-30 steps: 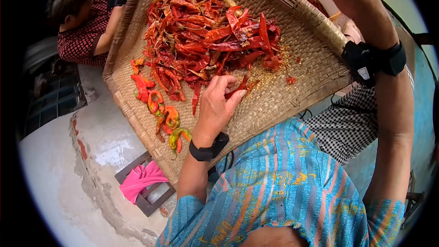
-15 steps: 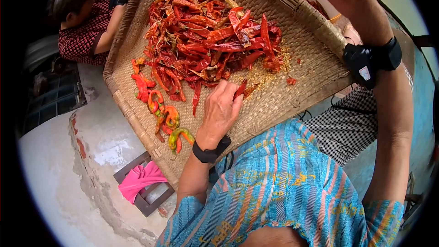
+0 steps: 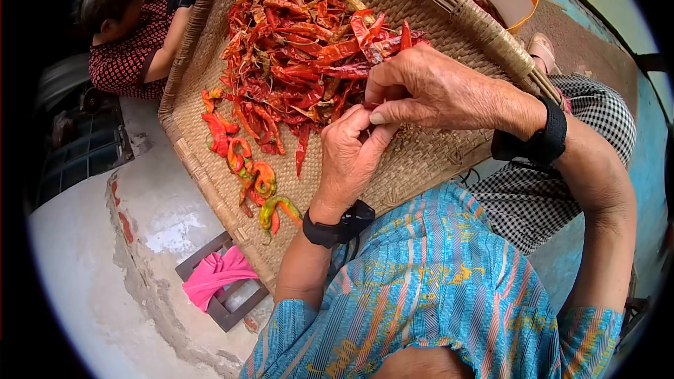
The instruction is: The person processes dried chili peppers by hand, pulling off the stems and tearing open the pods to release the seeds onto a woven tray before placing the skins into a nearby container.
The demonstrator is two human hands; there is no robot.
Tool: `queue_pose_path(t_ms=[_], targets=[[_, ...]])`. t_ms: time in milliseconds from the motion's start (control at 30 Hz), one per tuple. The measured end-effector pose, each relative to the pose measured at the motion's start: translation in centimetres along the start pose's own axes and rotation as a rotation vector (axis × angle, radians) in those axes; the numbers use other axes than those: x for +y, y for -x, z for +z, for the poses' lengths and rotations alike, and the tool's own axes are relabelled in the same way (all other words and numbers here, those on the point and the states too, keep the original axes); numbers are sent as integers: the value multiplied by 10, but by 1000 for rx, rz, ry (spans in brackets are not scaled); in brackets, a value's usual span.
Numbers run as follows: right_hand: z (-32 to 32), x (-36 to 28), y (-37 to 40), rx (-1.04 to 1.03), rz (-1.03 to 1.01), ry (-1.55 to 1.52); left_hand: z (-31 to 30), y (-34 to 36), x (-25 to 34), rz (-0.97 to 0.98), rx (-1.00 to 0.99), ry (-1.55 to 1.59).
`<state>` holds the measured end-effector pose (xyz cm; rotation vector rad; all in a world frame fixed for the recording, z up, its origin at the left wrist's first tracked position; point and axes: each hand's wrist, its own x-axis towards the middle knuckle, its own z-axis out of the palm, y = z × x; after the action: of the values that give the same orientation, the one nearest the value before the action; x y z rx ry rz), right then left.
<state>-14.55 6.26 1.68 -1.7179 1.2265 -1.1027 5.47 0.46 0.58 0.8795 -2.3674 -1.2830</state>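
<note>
My left hand (image 3: 347,158) is closed in a pinch over the lower middle of a woven bamboo tray (image 3: 414,175). My right hand (image 3: 446,91) comes in from the right, its thumb and fingers pinched against the left fingertips. Both hands meet on a dried red chili, mostly hidden between the fingers. Just beyond them lies a large heap of dried red chilies (image 3: 295,49), partly covered by the right hand. Several fresher, curled orange, red and green chilies (image 3: 263,179) lie apart at the tray's left side.
A pale container with an orange rim (image 3: 531,10) stands beyond the tray at upper right. Another person (image 3: 126,42) in a dark red patterned top is at upper left. Below the tray's left edge, a pink cloth (image 3: 217,277) lies over a dark wooden frame (image 3: 242,305).
My right hand has come down from beyond the tray's upper right edge to meet my left. The left hand, with a dried chili in its fingers, has risen slightly and shifted right.
</note>
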Motion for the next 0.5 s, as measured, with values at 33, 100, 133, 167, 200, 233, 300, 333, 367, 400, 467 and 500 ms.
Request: queue_pose_path(t_ms=[33,100,133,167,200,233,300,333,367,400,467,500], targets=[[-1,-1,0,0,0,-1,1,0,1,21,5,29],[-2,-3,-1,-5,9,38,-1,2,-2,-63,-10,36],[-2,-3,-1,-5,9,38,-3,3,-3,-147,-23,42],[-3,-4,-2,26,-30,119,-4,3,-2,-147,-24,42],[-5,-4,-2,56,-70,200,-6,2,0,-107,-44,7],[-11,-4,-5,151,-130,167,-8,3,1,-67,-63,-29],[-36,-10,-4,283,-15,20,-10,6,0,-77,-69,-67],[-55,-14,-2,372,-75,79,-11,8,0,-87,-75,-106],[-75,-15,0,461,-136,138,-13,11,-5,-87,-74,-106],[-91,-11,2,583,-146,258,-16,15,-13,-35,-126,-237],[-114,-6,8,704,-156,381,-14,20,-15,2,-164,-336],[-123,-6,11,835,-160,570,-12,20,-16,3,-161,-334]])
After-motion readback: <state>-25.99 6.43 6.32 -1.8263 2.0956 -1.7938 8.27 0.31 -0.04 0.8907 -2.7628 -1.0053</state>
